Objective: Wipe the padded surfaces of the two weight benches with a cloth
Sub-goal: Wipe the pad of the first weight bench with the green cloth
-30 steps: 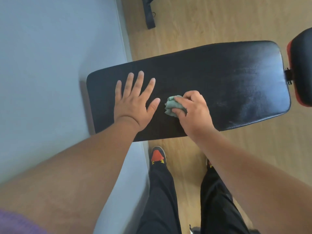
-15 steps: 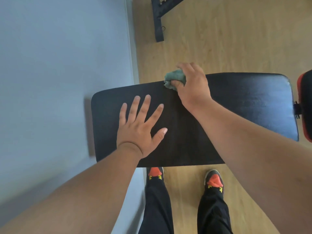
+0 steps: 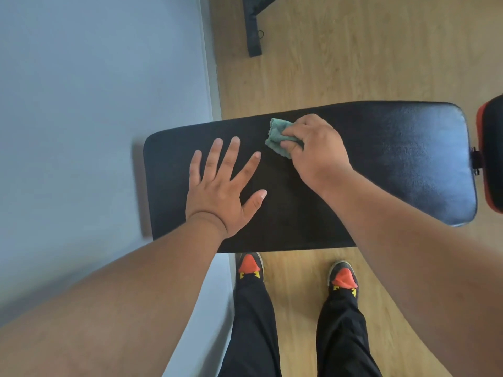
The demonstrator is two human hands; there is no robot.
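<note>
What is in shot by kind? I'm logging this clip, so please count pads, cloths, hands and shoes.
Bench pads: 2, the black pad and the red-edged pad at the right edge
Cloths: 1, the green cloth
Hands: 2, the left hand and the right hand
Shoes: 2, the left shoe and the right shoe
Total: 7

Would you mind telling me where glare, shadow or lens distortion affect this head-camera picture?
Head view: pale glare sheens the right end of the black bench pad; a soft shadow falls on the wall by the pad's left end; wide-angle distortion swells the forearms near the frame's lower edge; the green cloth and both hands look sharp.
</note>
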